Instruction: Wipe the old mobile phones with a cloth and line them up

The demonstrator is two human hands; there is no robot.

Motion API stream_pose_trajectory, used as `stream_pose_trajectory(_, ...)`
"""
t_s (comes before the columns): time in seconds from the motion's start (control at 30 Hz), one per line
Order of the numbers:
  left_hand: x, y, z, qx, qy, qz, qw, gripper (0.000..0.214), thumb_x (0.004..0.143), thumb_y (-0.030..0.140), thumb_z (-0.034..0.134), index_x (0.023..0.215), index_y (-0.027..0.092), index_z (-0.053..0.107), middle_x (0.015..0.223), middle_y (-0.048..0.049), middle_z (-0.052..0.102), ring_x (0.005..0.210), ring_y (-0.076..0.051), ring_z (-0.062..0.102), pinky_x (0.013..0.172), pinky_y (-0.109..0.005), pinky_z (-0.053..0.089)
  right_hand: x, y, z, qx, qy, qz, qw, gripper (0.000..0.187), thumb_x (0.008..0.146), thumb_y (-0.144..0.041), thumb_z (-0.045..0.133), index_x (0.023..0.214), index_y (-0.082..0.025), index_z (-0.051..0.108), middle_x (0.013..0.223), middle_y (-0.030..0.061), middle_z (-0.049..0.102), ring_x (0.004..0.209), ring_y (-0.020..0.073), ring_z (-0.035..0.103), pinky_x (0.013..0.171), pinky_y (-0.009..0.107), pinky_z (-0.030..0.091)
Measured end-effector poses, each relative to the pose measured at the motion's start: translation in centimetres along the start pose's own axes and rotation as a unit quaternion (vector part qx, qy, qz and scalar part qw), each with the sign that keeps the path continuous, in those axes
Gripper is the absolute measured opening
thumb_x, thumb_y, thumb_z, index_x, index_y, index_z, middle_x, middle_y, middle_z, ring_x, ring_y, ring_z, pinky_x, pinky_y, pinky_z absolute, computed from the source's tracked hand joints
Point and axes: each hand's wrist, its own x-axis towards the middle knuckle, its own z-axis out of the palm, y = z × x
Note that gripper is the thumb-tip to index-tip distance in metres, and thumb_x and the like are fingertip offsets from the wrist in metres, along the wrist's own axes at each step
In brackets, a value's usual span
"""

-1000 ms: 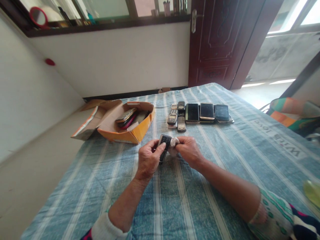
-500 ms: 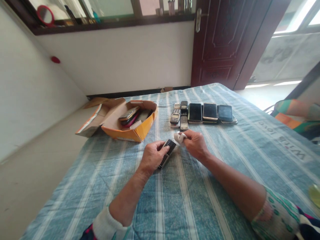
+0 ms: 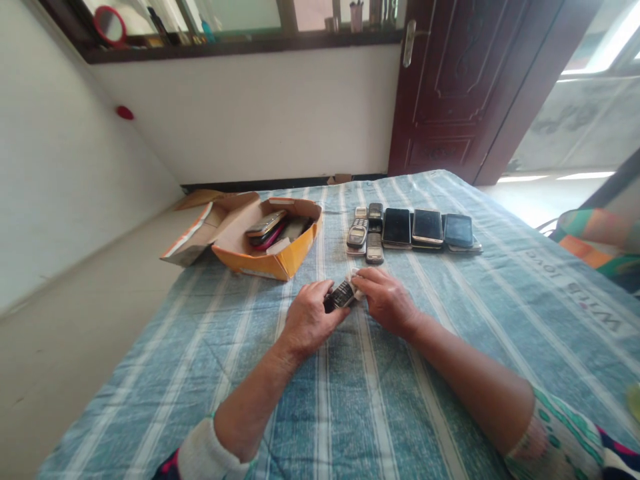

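My left hand (image 3: 313, 317) grips a black mobile phone (image 3: 343, 294) with a keypad, thumb along its near edge and fingers on the far edge. My right hand (image 3: 390, 300) pinches a white cloth (image 3: 356, 283) and presses it against the phone's right end. Part of the cloth is hidden under the right fingers, and the phone's left end is covered by the left hand. Both hands are just above the striped blue bedspread (image 3: 345, 400).
An open orange cardboard box (image 3: 265, 261) holding several phones stands at the left. Beyond my right hand lie several keypad phones (image 3: 357, 235) and stacks of touchscreen phones (image 3: 397, 227) in a row. A dark red door (image 3: 450, 100) is behind them.
The phone has turned in my left hand to lie more sideways. My right hand has brought the cloth from beside the phone onto its end. The whole view has shifted slightly.
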Motion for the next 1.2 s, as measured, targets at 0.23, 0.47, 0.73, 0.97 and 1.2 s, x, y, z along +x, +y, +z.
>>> stream_pose_trajectory(0.23,-1.8,-0.3,-0.3,0.077,-0.022,-0.016,0.997,0.032,0.069,0.030,0.073,0.094,0.015,0.060,0.091,-0.0073,0.062,0.090,-0.025,0.055,0.081,-0.037,0.045,0.1,-1.5,-0.3,-0.068,-0.099,-0.103,0.987,0.024,0.092,-0.010,0.042,0.095,-0.014,0.065,0.095,0.0109,0.062,0.088,0.0229,0.050,0.077,0.035,0.047)
stream_pose_trajectory(0.47,-1.4,-0.7,-0.3,0.046,-0.042,-0.015,0.998,0.020,0.070,0.027,0.070,0.085,0.017,0.063,0.087,-0.0059,0.059,0.090,-0.024,0.054,0.081,-0.034,0.044,0.1,-1.4,0.3,-0.076,-0.121,-0.113,0.983,0.025,0.094,-0.010,0.039,0.093,-0.014,0.064,0.093,0.0102,0.061,0.086,0.0221,0.049,0.074,0.034,0.045)
stream_pose_trajectory(0.73,-1.5,-0.8,-0.1,0.053,-0.037,-0.024,0.998,0.022,0.071,0.031,0.068,0.088,0.018,0.063,0.089,-0.0056,0.060,0.091,-0.023,0.054,0.079,-0.033,0.044,1.8,-0.9,1.0,-0.078,-0.163,-0.109,0.977,0.022,0.093,-0.011,0.045,0.085,-0.018,0.064,0.088,0.0068,0.061,0.083,0.0198,0.050,0.073,0.031,0.044)
stream_pose_trajectory(0.97,-1.5,-1.2,0.1,0.053,-0.029,0.002,0.998,0.014,0.072,0.027,0.065,0.083,0.018,0.063,0.086,-0.0056,0.059,0.088,-0.022,0.054,0.079,-0.032,0.045,-0.6,-1.6,-1.0,-0.069,-0.151,-0.115,0.979,0.028,0.096,-0.012,0.036,0.092,-0.016,0.064,0.090,0.0081,0.060,0.086,0.0207,0.050,0.073,0.033,0.045)
stream_pose_trajectory(1.2,-1.0,-1.7,-0.1,0.024,-0.038,0.037,0.998,0.012,0.072,0.026,0.065,0.082,0.019,0.063,0.085,-0.0050,0.059,0.087,-0.023,0.054,0.077,-0.033,0.044,-1.1,-2.0,-1.3,-0.079,-0.141,-0.114,0.980,0.031,0.097,-0.013,0.032,0.095,-0.019,0.063,0.094,0.0067,0.060,0.090,0.0203,0.051,0.077,0.032,0.046)
